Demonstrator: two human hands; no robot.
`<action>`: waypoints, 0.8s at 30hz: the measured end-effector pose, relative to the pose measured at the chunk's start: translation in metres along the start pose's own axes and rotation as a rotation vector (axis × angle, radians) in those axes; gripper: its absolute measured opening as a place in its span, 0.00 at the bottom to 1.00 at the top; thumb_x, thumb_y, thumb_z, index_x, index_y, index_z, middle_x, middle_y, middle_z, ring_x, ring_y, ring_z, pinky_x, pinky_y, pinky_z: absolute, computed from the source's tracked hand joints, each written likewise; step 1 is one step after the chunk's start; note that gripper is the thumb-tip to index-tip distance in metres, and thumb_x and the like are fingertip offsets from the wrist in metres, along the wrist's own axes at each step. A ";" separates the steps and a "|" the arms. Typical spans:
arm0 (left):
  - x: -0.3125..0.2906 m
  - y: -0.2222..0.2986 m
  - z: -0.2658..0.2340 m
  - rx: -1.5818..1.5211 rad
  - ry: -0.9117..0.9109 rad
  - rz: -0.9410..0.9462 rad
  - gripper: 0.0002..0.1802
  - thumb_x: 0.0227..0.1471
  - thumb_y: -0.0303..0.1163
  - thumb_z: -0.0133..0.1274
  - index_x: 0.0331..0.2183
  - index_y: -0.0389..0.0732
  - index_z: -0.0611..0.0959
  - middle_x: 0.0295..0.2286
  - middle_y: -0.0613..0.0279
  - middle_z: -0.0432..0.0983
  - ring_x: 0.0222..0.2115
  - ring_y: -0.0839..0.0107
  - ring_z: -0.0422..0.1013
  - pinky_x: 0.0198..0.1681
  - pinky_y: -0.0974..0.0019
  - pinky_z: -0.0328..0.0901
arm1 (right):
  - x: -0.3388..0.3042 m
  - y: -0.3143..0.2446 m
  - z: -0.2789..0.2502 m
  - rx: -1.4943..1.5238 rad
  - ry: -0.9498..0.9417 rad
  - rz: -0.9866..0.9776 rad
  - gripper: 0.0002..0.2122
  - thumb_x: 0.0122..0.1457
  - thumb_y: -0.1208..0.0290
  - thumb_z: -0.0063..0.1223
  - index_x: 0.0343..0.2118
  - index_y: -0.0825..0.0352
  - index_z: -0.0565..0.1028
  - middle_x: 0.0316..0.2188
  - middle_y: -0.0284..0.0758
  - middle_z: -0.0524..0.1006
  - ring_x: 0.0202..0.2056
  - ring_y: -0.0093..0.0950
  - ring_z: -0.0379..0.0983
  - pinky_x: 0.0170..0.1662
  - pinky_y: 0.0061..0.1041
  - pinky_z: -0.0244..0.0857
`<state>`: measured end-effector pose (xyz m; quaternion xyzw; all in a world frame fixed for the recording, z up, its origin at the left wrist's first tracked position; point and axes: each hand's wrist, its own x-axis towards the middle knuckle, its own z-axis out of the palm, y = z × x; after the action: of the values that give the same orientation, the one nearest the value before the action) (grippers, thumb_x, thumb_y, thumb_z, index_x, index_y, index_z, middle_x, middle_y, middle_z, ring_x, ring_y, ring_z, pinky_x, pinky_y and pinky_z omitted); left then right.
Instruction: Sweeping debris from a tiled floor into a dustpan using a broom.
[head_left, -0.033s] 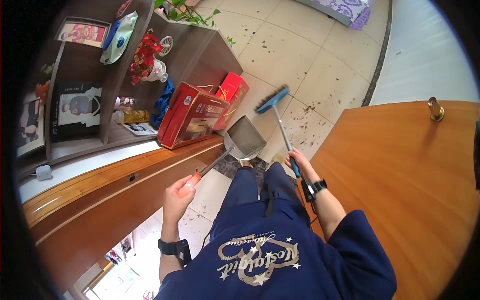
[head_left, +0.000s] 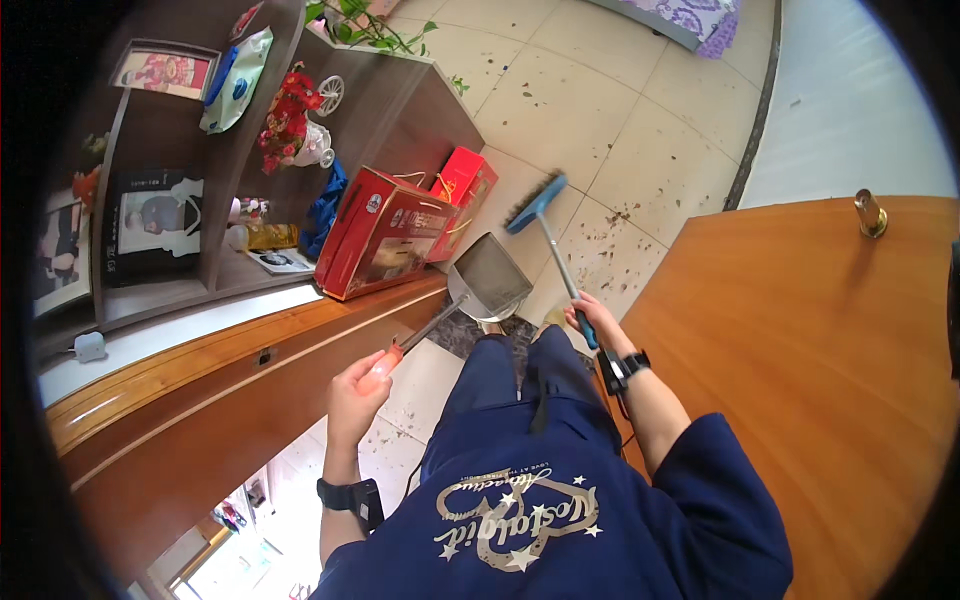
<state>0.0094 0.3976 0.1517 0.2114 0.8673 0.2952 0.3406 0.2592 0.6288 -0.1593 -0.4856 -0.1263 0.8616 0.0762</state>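
Observation:
My left hand [head_left: 358, 395] is closed round the pinkish-orange handle end of a long-handled dustpan. The grey metal dustpan [head_left: 491, 278] rests on the floor just ahead of my feet, its mouth facing away from me. In my right hand [head_left: 597, 322] is the blue grip of a broom, fingers wrapped round it. The broom's blue head [head_left: 535, 204] with dark bristles is a little beyond the dustpan and to its right, apart from it. Scattered dark debris [head_left: 628, 215] lies on the pale tiles around and beyond the broom.
At left, a dark shelf unit [head_left: 418, 120] holds framed photos and red flowers [head_left: 290, 115]. Red boxes [head_left: 380, 232] stand beside the dustpan. On the right is an open wooden door [head_left: 800, 330] with a metal knob [head_left: 870, 215]. A bed's corner [head_left: 690, 25] shows at the far end.
The broom head has shifted slightly to the left, toward the dustpan's side, and my right hand has moved slightly left with it. My left hand and the dustpan stay put.

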 end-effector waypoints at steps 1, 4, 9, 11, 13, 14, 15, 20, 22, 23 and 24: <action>0.002 0.001 0.001 0.007 -0.008 0.008 0.20 0.37 0.28 0.52 0.38 0.32 0.75 0.31 0.55 0.75 0.33 0.73 0.70 0.38 0.72 0.63 | 0.015 -0.002 -0.006 0.017 -0.017 0.097 0.09 0.54 0.78 0.39 0.39 0.64 0.59 0.20 0.35 0.64 0.15 0.15 0.56 0.15 0.10 0.54; 0.002 -0.004 0.003 0.068 -0.010 0.043 0.20 0.37 0.28 0.52 0.38 0.32 0.75 0.30 0.55 0.75 0.33 0.74 0.70 0.38 0.73 0.63 | 0.019 -0.009 -0.019 -0.014 0.006 0.215 0.12 0.53 0.83 0.40 0.40 0.66 0.59 0.25 0.41 0.66 0.16 0.16 0.56 0.15 0.11 0.55; 0.020 0.009 0.012 0.026 -0.025 0.046 0.20 0.36 0.29 0.53 0.37 0.33 0.76 0.30 0.56 0.75 0.31 0.74 0.71 0.36 0.73 0.64 | -0.019 -0.025 -0.076 -0.029 0.079 0.211 0.12 0.51 0.83 0.41 0.38 0.67 0.60 0.24 0.41 0.66 0.16 0.17 0.58 0.15 0.12 0.56; 0.035 0.014 0.017 0.029 -0.049 0.104 0.19 0.37 0.29 0.53 0.36 0.33 0.76 0.30 0.56 0.75 0.31 0.75 0.71 0.35 0.73 0.64 | -0.040 -0.033 -0.087 -0.005 0.125 0.173 0.11 0.51 0.83 0.42 0.38 0.67 0.61 0.23 0.41 0.66 0.16 0.16 0.58 0.16 0.11 0.56; 0.054 0.017 0.025 0.065 -0.050 0.197 0.19 0.39 0.32 0.53 0.36 0.33 0.77 0.28 0.56 0.76 0.29 0.76 0.71 0.33 0.73 0.65 | -0.051 -0.037 -0.093 -0.044 0.160 0.144 0.11 0.51 0.83 0.41 0.39 0.68 0.62 0.23 0.40 0.66 0.16 0.16 0.58 0.16 0.11 0.56; 0.068 0.018 0.030 0.065 -0.053 0.206 0.19 0.39 0.32 0.53 0.36 0.33 0.77 0.28 0.56 0.76 0.29 0.76 0.71 0.33 0.73 0.65 | -0.055 -0.037 -0.093 -0.074 0.180 0.124 0.11 0.52 0.82 0.41 0.39 0.69 0.62 0.22 0.39 0.66 0.16 0.16 0.58 0.16 0.11 0.56; 0.082 0.020 0.035 0.029 -0.065 0.239 0.18 0.39 0.33 0.53 0.35 0.33 0.77 0.27 0.56 0.76 0.29 0.76 0.71 0.33 0.73 0.65 | -0.058 -0.036 -0.091 -0.074 0.180 0.118 0.11 0.52 0.82 0.41 0.39 0.69 0.62 0.22 0.39 0.66 0.16 0.16 0.58 0.16 0.11 0.56; 0.166 0.044 0.073 -0.038 -0.111 0.293 0.20 0.39 0.40 0.54 0.32 0.34 0.79 0.24 0.55 0.76 0.28 0.76 0.72 0.32 0.72 0.65 | -0.079 -0.016 -0.080 -0.008 0.161 -0.007 0.11 0.52 0.82 0.41 0.39 0.70 0.61 0.21 0.37 0.66 0.15 0.14 0.57 0.14 0.10 0.54; 0.203 0.054 0.088 -0.010 -0.112 0.291 0.20 0.39 0.40 0.54 0.32 0.34 0.79 0.24 0.54 0.76 0.28 0.76 0.72 0.32 0.72 0.65 | -0.097 -0.002 -0.063 0.024 0.232 -0.036 0.15 0.52 0.81 0.42 0.44 0.68 0.61 0.21 0.36 0.67 0.15 0.14 0.57 0.15 0.10 0.54; 0.222 0.064 0.092 -0.043 -0.166 0.298 0.20 0.38 0.39 0.53 0.32 0.34 0.79 0.24 0.55 0.76 0.28 0.76 0.71 0.32 0.73 0.64 | -0.107 0.002 -0.052 -0.034 0.248 -0.063 0.19 0.52 0.80 0.42 0.48 0.67 0.59 0.20 0.35 0.67 0.15 0.14 0.58 0.15 0.10 0.54; 0.240 0.075 0.098 -0.079 -0.231 0.306 0.19 0.38 0.39 0.52 0.31 0.33 0.79 0.24 0.56 0.76 0.27 0.76 0.71 0.31 0.73 0.64 | -0.117 0.007 -0.043 -0.087 0.275 -0.090 0.22 0.52 0.80 0.43 0.52 0.66 0.56 0.20 0.34 0.67 0.16 0.14 0.58 0.15 0.10 0.55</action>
<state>-0.0704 0.6251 0.0308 0.3598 0.7680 0.3509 0.3970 0.3561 0.5989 -0.0872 -0.5956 -0.1738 0.7765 0.1102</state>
